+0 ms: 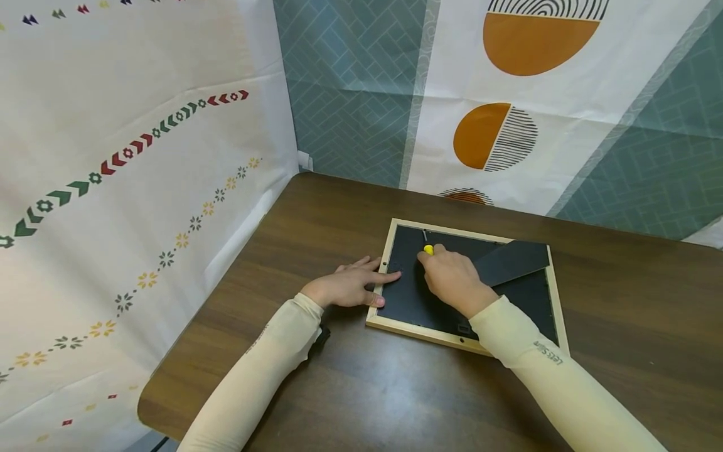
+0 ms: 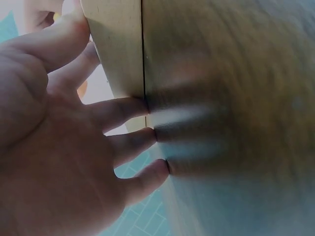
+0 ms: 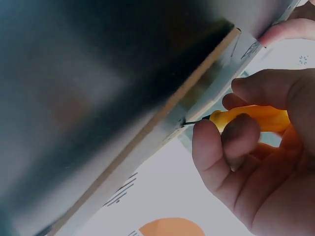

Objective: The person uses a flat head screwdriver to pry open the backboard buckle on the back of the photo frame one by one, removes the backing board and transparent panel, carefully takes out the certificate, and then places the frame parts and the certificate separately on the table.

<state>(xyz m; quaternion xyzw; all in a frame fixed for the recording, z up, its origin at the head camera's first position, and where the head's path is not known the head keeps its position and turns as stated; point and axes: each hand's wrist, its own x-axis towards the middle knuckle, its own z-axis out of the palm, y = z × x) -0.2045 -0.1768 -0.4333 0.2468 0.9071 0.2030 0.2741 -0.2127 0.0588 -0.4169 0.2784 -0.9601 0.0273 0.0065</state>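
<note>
A picture frame (image 1: 418, 329) with a light wooden rim and a black back lies face down on the table. My right hand (image 1: 454, 279) grips a screwdriver (image 1: 428, 249) by its yellow handle, its thin metal shaft pointing to the far rim. In the right wrist view the screwdriver tip meets the black backing board (image 3: 93, 147) close to its edge. Spread over the frame's left rim is my left hand (image 1: 350, 285), thumb and index finger on top. Its other fingers reach the table just outside the rim, as the left wrist view shows.
A black easel leg (image 1: 511, 262) slants across the right part of the frame's back. The brown wooden table (image 1: 316, 220) ends at the left in a rounded edge. Patterned cloths (image 1: 350, 100) hang behind it and on the left. A small dark object (image 1: 321, 338) sits by the left wrist.
</note>
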